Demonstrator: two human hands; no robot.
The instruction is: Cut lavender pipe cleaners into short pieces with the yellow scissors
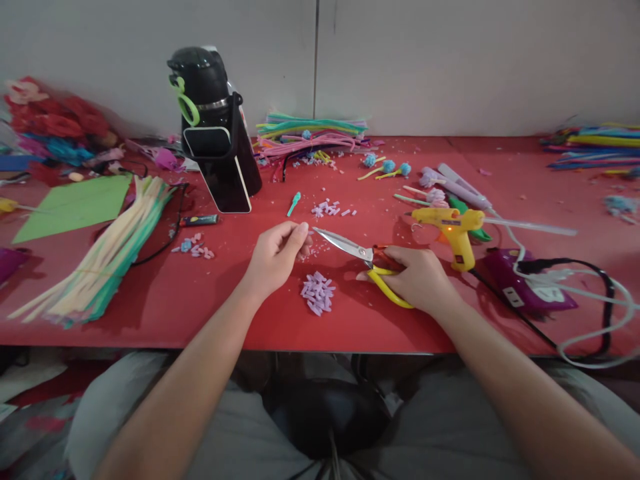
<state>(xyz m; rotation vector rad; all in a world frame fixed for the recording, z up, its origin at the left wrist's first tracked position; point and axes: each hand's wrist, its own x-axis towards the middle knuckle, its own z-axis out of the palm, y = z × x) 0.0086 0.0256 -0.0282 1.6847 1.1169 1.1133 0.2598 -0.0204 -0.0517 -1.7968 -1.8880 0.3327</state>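
My right hand (417, 277) grips a pair of scissors (345, 245) by the yellow and orange handles. The silver blades point left and look closed or nearly so. Just beyond their tip my left hand (280, 253) is closed in a pinch, thumb on top. A tiny pale lilac piece seems to show at its fingertips, mostly hidden. Below the blades lies a pile of short lilac pieces (318, 293). More cut pieces (326, 208) are scattered behind, next to a small teal stick with a thick end (294, 203).
A yellow glue gun (453, 230) and purple power block (530, 283) with cables stand right. Left are a black bottle (200, 80) with a phone (225, 177) against it, bundled pipe cleaners (105, 257) and a green sheet (75, 207). The table's front edge runs below my wrists.
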